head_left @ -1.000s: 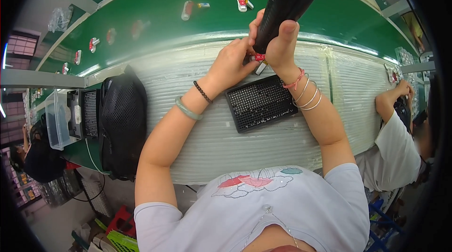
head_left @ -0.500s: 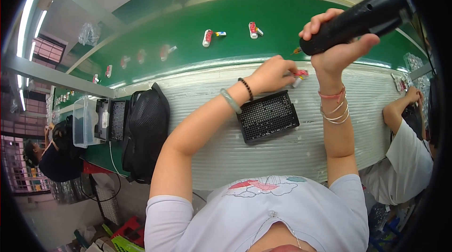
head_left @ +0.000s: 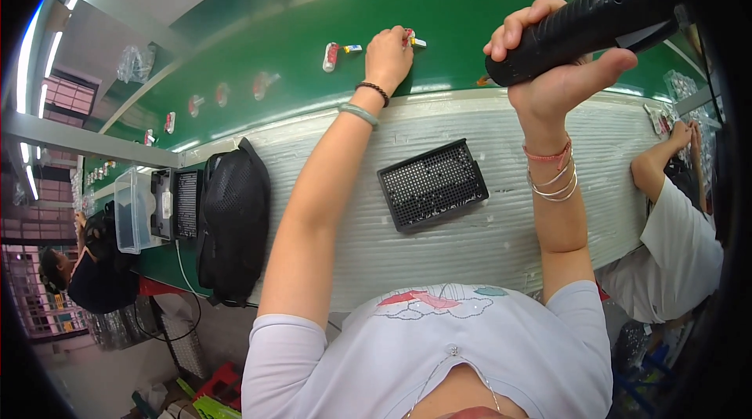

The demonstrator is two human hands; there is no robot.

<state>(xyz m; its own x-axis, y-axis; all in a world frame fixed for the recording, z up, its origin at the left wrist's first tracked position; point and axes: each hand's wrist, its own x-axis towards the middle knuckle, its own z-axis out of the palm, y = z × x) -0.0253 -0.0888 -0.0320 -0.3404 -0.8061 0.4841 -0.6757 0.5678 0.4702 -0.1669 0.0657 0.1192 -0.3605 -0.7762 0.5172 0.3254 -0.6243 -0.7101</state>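
My left hand [head_left: 388, 59] reaches out over the green surface [head_left: 462, 19], its fingertips closed at a small red-and-white device [head_left: 409, 37] with a short yellow-and-white piece beside it. The hand partly hides that device. To its left lies a similar red-and-white device [head_left: 330, 57] with its own yellow-and-white piece. My right hand [head_left: 540, 66] holds up a black electric screwdriver [head_left: 595, 19], thumb stretched out beneath it. The tool's tip points left and down. On the pale ribbed mat between my arms sits a black tray [head_left: 435, 184] with a grid of holes holding small screws.
A black padded case [head_left: 233, 223] stands left of the mat, beside a clear plastic box [head_left: 133, 211] and a second black tray [head_left: 188, 204]. More small devices [head_left: 170, 122] lie along the green surface. Co-workers [head_left: 670, 262] sit at right and far left.
My left hand has moved left and away from me, from the mat's far edge onto the green surface. The red-and-white device it held there no longer shows. The screwdriver stays raised.
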